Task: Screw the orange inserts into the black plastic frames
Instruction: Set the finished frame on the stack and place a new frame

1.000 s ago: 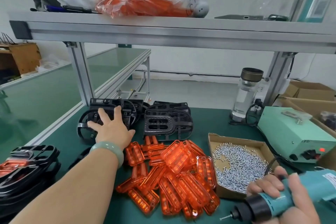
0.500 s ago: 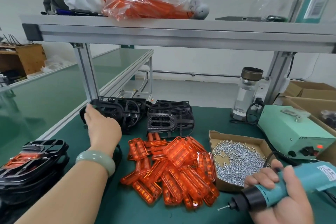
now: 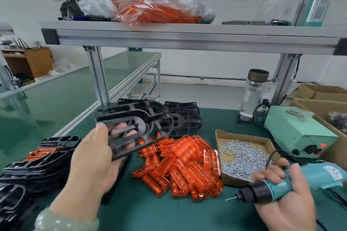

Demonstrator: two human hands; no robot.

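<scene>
My left hand [image 3: 93, 154] grips a black plastic frame [image 3: 135, 118] and holds it tilted in the air above the green mat. A heap of orange inserts [image 3: 180, 165] lies on the mat below and to the right of it. More black frames [image 3: 184, 116] are stacked at the back. My right hand [image 3: 281, 199] holds a teal electric screwdriver [image 3: 293, 184], its bit pointing left, low over the mat. A cardboard tray of silver screws [image 3: 242, 155] sits just behind that hand.
Finished frames with orange inserts [image 3: 37, 157] pile up at the left edge. A teal power supply [image 3: 298, 129] and a glass bottle [image 3: 253, 93] stand at the back right. An aluminium shelf [image 3: 187, 37] with a bag of orange parts crosses overhead. Cardboard boxes [image 3: 319, 93] line the right.
My left hand has lifted one black frame off the back stack and brought it toward me. My right hand with the screwdriver stays near the screw tray.
</scene>
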